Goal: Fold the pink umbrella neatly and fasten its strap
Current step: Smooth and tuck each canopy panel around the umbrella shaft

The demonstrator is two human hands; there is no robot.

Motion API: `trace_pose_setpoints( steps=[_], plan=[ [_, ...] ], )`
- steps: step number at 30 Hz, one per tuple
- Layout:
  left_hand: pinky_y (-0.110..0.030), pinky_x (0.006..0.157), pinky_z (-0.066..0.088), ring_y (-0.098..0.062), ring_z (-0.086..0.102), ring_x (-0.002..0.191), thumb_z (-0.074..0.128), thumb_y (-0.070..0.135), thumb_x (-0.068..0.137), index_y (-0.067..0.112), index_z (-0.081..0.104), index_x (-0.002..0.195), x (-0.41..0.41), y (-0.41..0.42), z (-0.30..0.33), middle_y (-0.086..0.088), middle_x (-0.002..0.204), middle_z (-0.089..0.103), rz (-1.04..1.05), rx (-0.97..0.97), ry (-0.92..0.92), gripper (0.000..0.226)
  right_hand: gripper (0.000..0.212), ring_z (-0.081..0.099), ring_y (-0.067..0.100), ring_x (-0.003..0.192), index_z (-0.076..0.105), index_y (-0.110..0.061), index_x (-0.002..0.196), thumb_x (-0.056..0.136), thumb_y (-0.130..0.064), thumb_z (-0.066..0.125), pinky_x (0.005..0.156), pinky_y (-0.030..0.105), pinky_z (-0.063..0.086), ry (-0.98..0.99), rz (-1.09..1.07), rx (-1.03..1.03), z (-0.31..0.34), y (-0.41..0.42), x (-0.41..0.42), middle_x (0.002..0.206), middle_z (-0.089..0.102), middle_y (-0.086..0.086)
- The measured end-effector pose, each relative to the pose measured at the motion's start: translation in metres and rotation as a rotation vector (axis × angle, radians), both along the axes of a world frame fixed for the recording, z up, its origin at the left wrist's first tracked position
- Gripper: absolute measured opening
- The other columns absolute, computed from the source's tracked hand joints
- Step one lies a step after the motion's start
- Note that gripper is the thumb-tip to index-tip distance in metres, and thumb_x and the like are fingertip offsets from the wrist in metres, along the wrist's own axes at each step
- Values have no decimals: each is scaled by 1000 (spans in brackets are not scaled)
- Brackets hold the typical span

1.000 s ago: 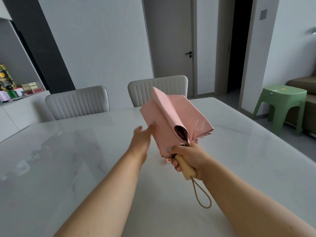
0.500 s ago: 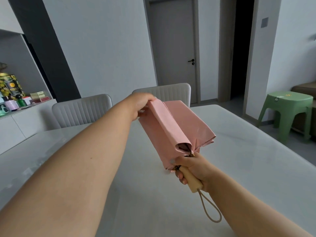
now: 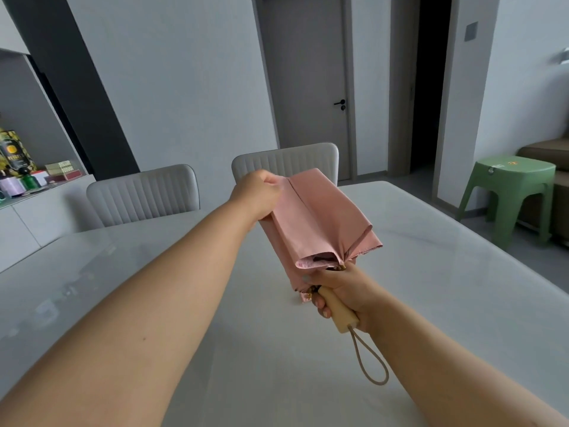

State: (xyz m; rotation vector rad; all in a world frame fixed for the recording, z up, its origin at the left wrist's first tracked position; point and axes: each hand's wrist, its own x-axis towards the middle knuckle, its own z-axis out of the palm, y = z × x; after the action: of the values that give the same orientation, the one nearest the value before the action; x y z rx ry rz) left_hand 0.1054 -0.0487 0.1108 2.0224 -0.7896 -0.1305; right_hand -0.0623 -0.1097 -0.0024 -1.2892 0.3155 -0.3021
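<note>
The pink umbrella (image 3: 320, 223) is collapsed and held in the air above the white table (image 3: 446, 288), its canopy hanging in loose flat folds. My right hand (image 3: 341, 291) grips its pale wooden handle (image 3: 337, 309), from which a beige cord loop (image 3: 369, 359) dangles. My left hand (image 3: 257, 194) reaches forward and pinches the far top end of a canopy fold. The fastening strap is not visible.
Two grey ribbed chairs (image 3: 141, 194) (image 3: 286, 163) stand at the table's far side. A green plastic stool (image 3: 511, 192) stands at the right beside a brown sofa. A shelf with boxes and bottles (image 3: 27, 174) is at the left. A closed door is behind.
My left hand moved from the canopy's left side up to its far tip and closed on a fold, drawing the fabric flatter. The right hand kept its grip on the handle.
</note>
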Motion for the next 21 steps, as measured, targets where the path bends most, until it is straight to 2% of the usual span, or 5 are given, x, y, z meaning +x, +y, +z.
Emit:
trace_pose_setpoints(
  steps=[4,7,10,13,21],
  plan=[
    [-38,87,58,-22,68,96,38,3,96,32,67,99,-1,6,-19,4,104,70,-6,-164,25,42,5,48,16,46,67,-5,79,79,-2,71,39,23,41,-65,75,68,2,-2,-4,75,64,12],
    [-37,95,55,-17,63,109,34,9,100,27,67,121,2,8,-29,6,117,66,22,-222,-19,43,4,45,12,44,73,-12,71,74,-13,77,38,21,40,-152,180,128,3,-1,-5,80,68,11],
    [-36,96,54,-16,61,112,32,10,100,29,65,126,1,13,-36,5,122,65,46,-238,-69,45,59,46,10,45,67,-3,91,53,-42,90,39,19,41,-218,254,200,0,1,-3,86,70,13],
    [-35,98,50,-17,57,114,34,10,102,23,60,130,-4,14,-39,5,119,60,71,-241,-124,41,83,44,8,40,55,3,106,62,-67,64,35,16,38,-177,256,269,6,3,-8,74,70,8],
    [-38,96,50,-23,62,110,40,24,101,19,63,131,7,12,-56,-4,122,68,88,-164,-162,38,22,41,12,36,51,2,97,94,-20,50,31,18,34,-116,112,245,8,8,-8,65,69,11]
  ],
)
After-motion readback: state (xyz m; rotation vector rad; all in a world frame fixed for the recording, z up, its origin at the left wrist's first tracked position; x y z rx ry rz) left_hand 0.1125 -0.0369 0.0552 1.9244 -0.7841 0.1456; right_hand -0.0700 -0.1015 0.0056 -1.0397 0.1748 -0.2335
